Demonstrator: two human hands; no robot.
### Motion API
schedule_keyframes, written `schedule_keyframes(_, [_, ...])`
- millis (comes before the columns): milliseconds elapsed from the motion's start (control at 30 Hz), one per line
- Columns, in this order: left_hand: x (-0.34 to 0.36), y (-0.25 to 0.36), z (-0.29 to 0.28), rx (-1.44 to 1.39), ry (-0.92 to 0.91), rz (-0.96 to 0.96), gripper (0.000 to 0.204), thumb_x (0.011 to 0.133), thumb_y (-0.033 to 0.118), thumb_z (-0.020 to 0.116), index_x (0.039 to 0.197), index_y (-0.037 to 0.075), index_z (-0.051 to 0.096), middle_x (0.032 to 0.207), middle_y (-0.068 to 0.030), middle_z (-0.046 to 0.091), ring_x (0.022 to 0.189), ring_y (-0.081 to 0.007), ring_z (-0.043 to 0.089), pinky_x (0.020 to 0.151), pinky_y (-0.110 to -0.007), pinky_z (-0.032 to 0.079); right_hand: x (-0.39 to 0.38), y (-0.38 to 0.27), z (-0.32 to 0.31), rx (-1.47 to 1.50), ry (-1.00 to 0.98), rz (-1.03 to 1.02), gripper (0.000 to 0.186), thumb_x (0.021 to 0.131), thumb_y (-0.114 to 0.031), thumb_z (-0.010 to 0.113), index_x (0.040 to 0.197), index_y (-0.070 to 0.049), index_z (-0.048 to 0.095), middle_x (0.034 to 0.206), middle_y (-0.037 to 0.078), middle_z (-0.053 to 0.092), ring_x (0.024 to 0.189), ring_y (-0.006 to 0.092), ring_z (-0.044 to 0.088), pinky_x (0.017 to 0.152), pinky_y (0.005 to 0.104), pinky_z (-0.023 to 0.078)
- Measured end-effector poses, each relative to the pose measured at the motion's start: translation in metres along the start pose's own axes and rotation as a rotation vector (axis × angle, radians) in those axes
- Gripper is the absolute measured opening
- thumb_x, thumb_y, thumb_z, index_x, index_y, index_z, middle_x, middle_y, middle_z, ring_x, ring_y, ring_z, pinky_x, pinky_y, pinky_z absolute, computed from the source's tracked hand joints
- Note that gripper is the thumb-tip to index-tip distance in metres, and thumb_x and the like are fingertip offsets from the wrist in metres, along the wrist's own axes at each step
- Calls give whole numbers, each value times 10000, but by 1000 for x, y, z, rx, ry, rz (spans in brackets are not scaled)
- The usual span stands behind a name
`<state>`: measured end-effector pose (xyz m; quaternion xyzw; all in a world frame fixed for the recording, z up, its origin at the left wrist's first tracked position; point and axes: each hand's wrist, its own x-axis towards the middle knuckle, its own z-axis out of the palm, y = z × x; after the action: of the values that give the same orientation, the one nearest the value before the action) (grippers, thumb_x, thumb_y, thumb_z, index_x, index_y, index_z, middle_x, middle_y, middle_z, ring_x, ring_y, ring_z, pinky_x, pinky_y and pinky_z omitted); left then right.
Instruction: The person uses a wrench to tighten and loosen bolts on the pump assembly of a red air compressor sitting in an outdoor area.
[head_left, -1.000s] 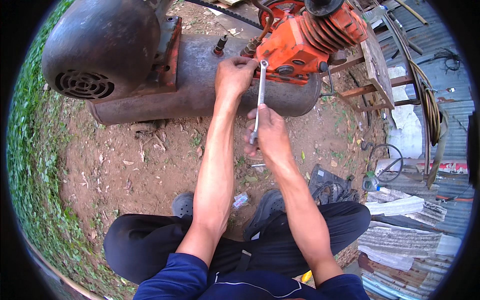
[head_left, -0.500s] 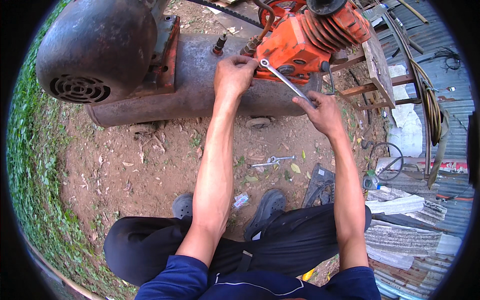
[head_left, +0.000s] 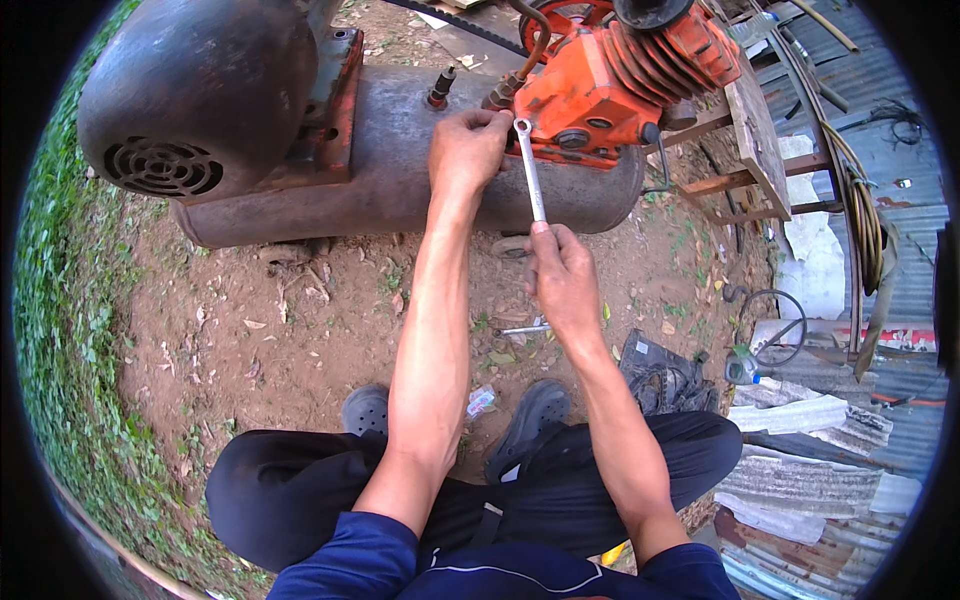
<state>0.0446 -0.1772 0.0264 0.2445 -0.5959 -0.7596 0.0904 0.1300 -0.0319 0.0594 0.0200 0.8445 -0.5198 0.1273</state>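
My right hand is closed around the lower end of a silver wrench, which stands nearly upright in the picture. The wrench's ring end lies by the lower left corner of an orange compressor pump, next to my left fingertips. My left hand is closed, thumb and fingers pinched together beside the pump; whatever they grip is hidden. Beneath the pump runs a dark, rusty cylindrical air tank. Just beyond my left hand, a copper pipe runs up from a brass fitting.
A large dark motor sits on the tank at left. On the dirt lie another wrench, partly hidden by my right hand, and a small packet. A plastic bottle and corrugated sheets are at right.
My right hand has swung left and toward me, turning the wrench from slanting right to nearly upright. My left hand stays in place by the pump.
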Motion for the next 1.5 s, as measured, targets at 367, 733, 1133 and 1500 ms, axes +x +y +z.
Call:
schedule_keyframes(367, [1,2,-4,35,-15,-42,310,862,275,654,888,-33,678,739,-56,677,449,-92,512,443,-244,404,-4,-13,23,151,16,82,366,995,-318,447,816,-15,548,497,12,465,389,79,422,373,255,295])
schedule_keyframes(733, [6,0,-7,63,-23,-68,312,864,269,640,899,-38,678,760,-60,689,438,-92,495,432,-244,399,-5,-23,22,531,-97,308,357,990,-329,455,822,-23,531,570,-5,437,382,69,414,284,205,232])
schedule_keyframes(1133, [7,3,-5,14,-72,-109,330,857,299,649,911,-24,688,808,-82,702,446,-90,494,430,-236,381,2,-19,8,413,-192,332,405,977,-402,475,795,-47,539,518,12,477,337,60,333,282,214,194])
schedule_keyframes(1500, [11,2,-8,-29,-139,-130,351,898,305,590,968,-28,675,882,-116,705,464,-90,474,446,-242,385,76,13,-96,-255,-201,-35,449,882,-432,644,661,-44,612,534,-33,510,443,48,426,412,237,290])
